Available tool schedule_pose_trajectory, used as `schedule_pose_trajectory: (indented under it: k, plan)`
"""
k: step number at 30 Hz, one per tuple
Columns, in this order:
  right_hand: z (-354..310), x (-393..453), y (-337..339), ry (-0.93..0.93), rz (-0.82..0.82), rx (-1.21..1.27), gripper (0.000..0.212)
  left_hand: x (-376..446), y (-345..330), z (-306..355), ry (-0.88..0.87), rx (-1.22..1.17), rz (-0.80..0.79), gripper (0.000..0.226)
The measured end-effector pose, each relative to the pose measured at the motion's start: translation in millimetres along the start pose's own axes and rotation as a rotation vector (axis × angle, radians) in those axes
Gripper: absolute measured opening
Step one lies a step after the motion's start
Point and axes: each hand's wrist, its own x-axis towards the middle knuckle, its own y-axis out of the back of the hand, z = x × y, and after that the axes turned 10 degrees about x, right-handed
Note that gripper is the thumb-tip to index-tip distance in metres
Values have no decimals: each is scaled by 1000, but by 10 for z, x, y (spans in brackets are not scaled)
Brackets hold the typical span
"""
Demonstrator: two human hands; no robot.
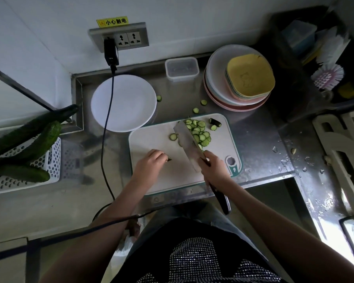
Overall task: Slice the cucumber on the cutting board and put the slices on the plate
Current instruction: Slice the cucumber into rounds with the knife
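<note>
Right hand (214,169) grips broad steel cleaver (189,142) | left hand (149,163) pinches dark cucumber stub (169,159) | round slices (199,132) heaped on pale rounded cutting board (151,139) | smooth white plate (124,103) beside board | stainless counter (253,135), white wall.

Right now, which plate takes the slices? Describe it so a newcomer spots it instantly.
Start at the wall socket panel above the steel counter; follow the black cable down. It crosses a round, plain white plate just beyond the far-left corner of the white cutting board. Unlike the stack of pastel plates to the right, topped by yellow square dishes, it sits alone, with nothing on it.
</note>
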Motion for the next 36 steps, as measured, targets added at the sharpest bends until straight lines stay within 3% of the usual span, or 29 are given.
schedule_pose_trajectory:
  k: [3,6,10,13,18,22,27,29,33,36]
  plan:
    - [-59,47,77,-220,-81,453,21,26,41,-1,-13,4,-26,9]
    - [-89,73,102,-249,-103,542,24,34,45,-13,-13,-2,-61,9]
    - [-106,83,44,-91,-20,234,24,13,62,-48,-51,-13,-94,18]
    - [-132,-8,-77,109,11,-126,21,-29,54,-62,-72,30,-59,4]
    - [-154,-142,-294,280,-3,-508,19,63,0,-7,2,18,-5,18]
    - [-135,-143,-311,350,-11,-620,22,115,-5,-3,10,-2,3,16]
    - [-102,-91,-201,498,135,-780,16,164,176,101,-72,55,180,13]
    - [-81,-59,-112,574,195,-879,30,242,206,153,-159,74,234,16]
    - [-20,-19,68,652,260,-988,29,378,109,155,-306,90,202,28]
    - [32,-8,132,622,258,-1014,27,444,84,152,-347,32,164,22]
